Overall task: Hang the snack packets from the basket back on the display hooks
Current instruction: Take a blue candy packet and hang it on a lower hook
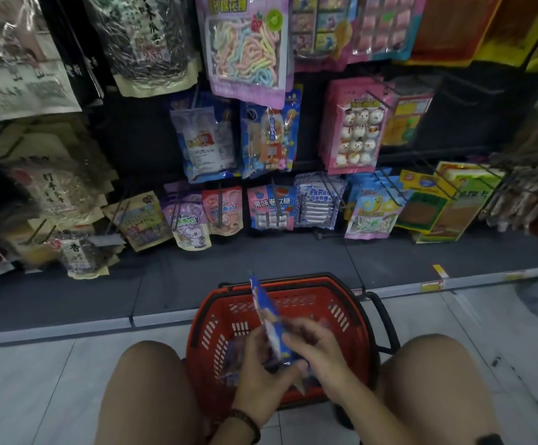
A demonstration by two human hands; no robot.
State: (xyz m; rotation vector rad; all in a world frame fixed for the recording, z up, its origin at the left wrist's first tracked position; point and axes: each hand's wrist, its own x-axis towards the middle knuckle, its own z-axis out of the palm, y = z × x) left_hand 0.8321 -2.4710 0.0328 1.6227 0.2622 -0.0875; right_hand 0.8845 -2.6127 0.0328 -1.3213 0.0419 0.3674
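Note:
A red plastic basket (pixel 351 322) stands on the floor between my knees, below the display. Over it I hold a blue snack packet (pixel 266 311) edge-on, its top tilted up and away. My left hand (pixel 261 374) grips its lower part from the left. My right hand (pixel 317 345) holds the same packet from the right, fingers curled around it. More packets lie dimly in the basket under my hands. Similar blue packets (pixel 269 136) hang on hooks in the middle row of the display.
The hook wall carries many packets: pink snowman bags (pixel 354 130), a rainbow candy bag (pixel 245 49), pale seed bags (pixel 59 194) at left, yellow-green packs (pixel 437 203) at right. A dark base shelf (pixel 171 284) juts out; bare hook prongs stick forward.

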